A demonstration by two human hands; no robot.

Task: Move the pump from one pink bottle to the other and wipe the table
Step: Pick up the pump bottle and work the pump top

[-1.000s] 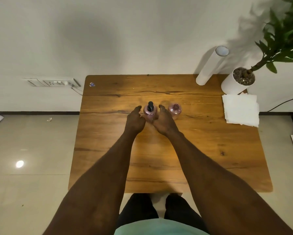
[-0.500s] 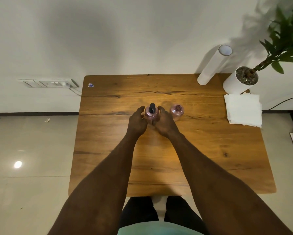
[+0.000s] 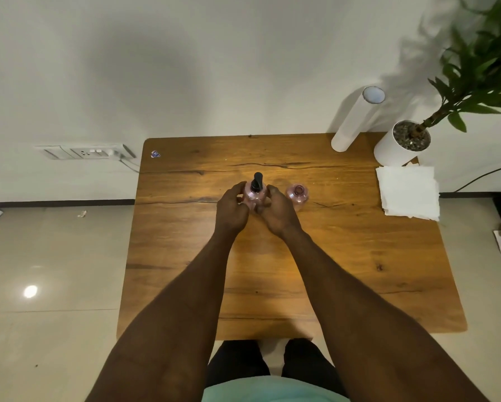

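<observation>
Pink bottle (image 3: 255, 195), translucent, upright, black pump (image 3: 257, 181) fitted; left hand (image 3: 231, 208) and right hand (image 3: 277, 211) fingers gripping its sides.

Both forearms reach forward, bare, converging toward the hands. The left hand (image 3: 232, 207) and the right hand (image 3: 277, 211) sit side by side, nearly touching at the thumbs, fingers curled inward toward each other in a cupping grip.

Both hands closed in on the pump bottle (image 3: 255, 194) since 1 s ago: left hand (image 3: 231, 208) was open beside it, now wraps it; right hand (image 3: 277, 211) curled tighter, fingers on its side.
</observation>
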